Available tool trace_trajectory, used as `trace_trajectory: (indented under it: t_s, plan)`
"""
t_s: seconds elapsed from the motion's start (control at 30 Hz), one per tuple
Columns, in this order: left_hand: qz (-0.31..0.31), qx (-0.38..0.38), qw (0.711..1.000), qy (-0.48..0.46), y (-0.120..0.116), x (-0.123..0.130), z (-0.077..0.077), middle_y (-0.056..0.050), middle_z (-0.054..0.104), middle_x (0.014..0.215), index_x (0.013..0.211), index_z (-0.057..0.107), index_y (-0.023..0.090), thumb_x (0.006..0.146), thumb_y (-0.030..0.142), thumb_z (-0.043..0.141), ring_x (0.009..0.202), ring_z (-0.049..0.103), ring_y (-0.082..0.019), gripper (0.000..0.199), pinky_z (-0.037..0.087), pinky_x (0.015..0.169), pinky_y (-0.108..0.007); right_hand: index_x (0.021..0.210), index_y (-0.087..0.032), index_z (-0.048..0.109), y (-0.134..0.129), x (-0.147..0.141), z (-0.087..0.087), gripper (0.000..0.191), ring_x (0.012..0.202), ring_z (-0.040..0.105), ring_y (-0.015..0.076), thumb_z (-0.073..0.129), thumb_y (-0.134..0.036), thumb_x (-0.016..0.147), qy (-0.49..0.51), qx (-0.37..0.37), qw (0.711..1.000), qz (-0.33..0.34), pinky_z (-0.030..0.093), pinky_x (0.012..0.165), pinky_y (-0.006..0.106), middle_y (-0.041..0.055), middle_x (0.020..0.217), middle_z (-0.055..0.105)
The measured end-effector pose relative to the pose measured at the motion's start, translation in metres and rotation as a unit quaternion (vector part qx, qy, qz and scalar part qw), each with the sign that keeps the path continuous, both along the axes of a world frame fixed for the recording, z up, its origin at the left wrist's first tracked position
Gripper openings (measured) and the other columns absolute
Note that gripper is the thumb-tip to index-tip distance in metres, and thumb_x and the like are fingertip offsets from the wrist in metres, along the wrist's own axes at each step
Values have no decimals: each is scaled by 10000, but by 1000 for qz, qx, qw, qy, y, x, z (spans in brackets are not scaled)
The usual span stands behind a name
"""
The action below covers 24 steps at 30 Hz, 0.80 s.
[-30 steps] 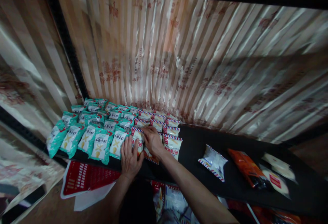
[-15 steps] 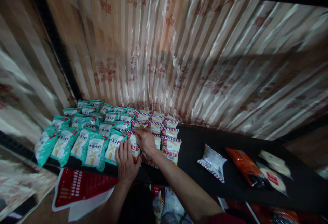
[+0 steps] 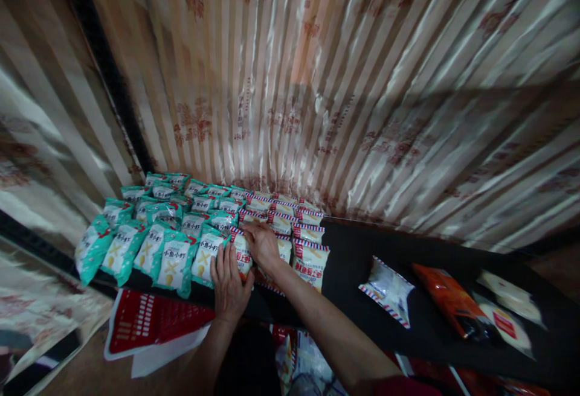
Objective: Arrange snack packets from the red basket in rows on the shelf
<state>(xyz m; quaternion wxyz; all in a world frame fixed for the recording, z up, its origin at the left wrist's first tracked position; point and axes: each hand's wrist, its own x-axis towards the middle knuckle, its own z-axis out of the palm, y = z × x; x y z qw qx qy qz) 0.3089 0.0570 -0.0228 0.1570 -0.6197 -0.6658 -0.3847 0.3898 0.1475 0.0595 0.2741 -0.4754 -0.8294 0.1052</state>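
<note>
Rows of teal snack bags [image 3: 174, 260] stand on the left of a black shelf [image 3: 347, 263], beside rows of cream snack bags with striped edges [image 3: 310, 260]. My left hand [image 3: 230, 287] lies with outstretched fingers against the front of a teal bag and the lower part of the front-left cream snack bag [image 3: 241, 254]. At that cream bag's top edge, the fingers of my right hand [image 3: 263, 246] are bent and closed on it. My right hand and forearm partly cover the neighbouring cream bags.
A lone striped-edge bag [image 3: 387, 292] lies face down to the right. Farther right are an orange bag [image 3: 448, 299] and white round packs [image 3: 505, 323]. Below the shelf sits a red basket [image 3: 156, 320]. Striped sheeting [image 3: 290, 94] hangs behind, with a dark post [image 3: 106, 70] at left.
The view has shifted, so the shelf's contents appear slightly farther right. Both hands stay at the same cream bag, with only slight movement of the right fingers along its top.
</note>
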Motion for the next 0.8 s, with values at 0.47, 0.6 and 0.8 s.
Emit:
trace_trajectory:
  t_s: [0.47,0.6,0.8]
  plan:
    - [1,3,1000,7,2,0,-4,-217,418,1385,1429,172,49,852,359,513,1351,269,-322,739,251,1061,-532,1114,-216,641,42,15,24,296,1015,548,195,420,-244,920,-158,6,986,-48,353,948,290,58,1092,680]
    - [0,7,1000,11,1,1,-4,-225,414,1385,1427,166,43,850,342,520,1349,272,-325,741,257,1059,-534,1060,-207,662,49,10,28,281,1002,562,213,437,-292,915,-204,-29,976,-75,395,867,288,69,1023,704]
    - [-3,4,1000,8,1,1,-2,-228,416,1381,1420,189,43,849,334,522,1346,278,-324,721,257,1060,-534,994,-210,694,55,3,33,268,912,618,182,445,-263,910,-230,-61,968,-73,384,871,279,74,987,716]
